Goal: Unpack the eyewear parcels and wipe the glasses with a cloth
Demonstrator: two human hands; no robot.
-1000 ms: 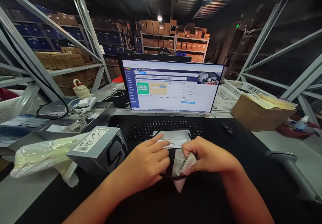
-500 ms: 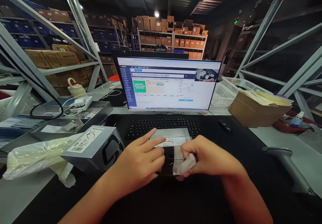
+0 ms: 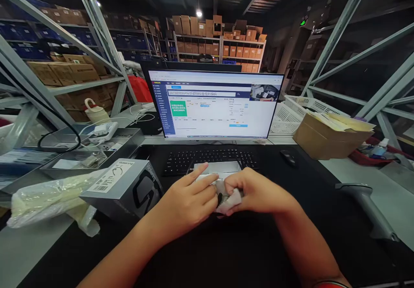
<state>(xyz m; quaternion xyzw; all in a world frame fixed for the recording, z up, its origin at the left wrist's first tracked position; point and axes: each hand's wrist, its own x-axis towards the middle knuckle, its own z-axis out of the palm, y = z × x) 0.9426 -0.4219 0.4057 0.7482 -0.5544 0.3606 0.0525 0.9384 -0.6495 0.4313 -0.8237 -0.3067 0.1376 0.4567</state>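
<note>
My left hand (image 3: 187,201) is closed around a dark glossy item (image 3: 220,198), with its index finger and another finger stretched out above. Most of that item is hidden, so its kind does not show. My right hand (image 3: 258,191) pinches a crumpled piece of thin white wrapping or cloth (image 3: 231,202) against the item's right side. Just behind my hands lies an open light-grey box (image 3: 233,166), partly covered by them. To the left stands a grey carton (image 3: 129,189) with a white label and a black printed outline.
A keyboard (image 3: 181,158) and lit monitor (image 3: 213,113) stand beyond my hands. Right are a mouse (image 3: 287,158), a barcode scanner (image 3: 367,206) and a cardboard box (image 3: 326,137). Left are a crumpled plastic bag (image 3: 48,199) and a grey tray (image 3: 129,143) with cables.
My right hand has moved left, closer to my left hand, with the white wrapping. Less of the dark item shows between them. The text and panels on the monitor have changed.
</note>
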